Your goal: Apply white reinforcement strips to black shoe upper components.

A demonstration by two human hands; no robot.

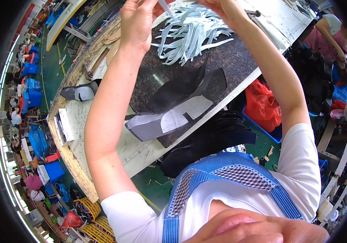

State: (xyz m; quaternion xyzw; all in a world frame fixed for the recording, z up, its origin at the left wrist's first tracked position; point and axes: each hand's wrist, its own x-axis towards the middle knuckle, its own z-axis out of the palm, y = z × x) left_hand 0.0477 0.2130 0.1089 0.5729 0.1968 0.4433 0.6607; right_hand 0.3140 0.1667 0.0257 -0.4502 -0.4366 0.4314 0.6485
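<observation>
At the top edge, my left hand (136, 22) is closed, with a pale blue-white strip (166, 9) at its fingers. My right hand (227, 10) is raised at the upper edge; its fingers curl inward and are partly cut off, so what they hold is hidden. Between and below both hands lies a tangled heap of pale strips (193, 34) on the dark speckled slab (238, 52). Nearer me, black and grey cut shoe-upper pieces (177, 117) lie on the slab, apart from both hands. A smaller grey and black piece (80, 92) rests left of my left forearm.
A hammer (94, 67) lies at the worktable's left side, and a small white box (64, 127) sits at its edge. Black material (210, 137) hangs below the front edge. A blue bin with a red plastic bag (262, 105) stands right. Another person (331, 36) is at far right.
</observation>
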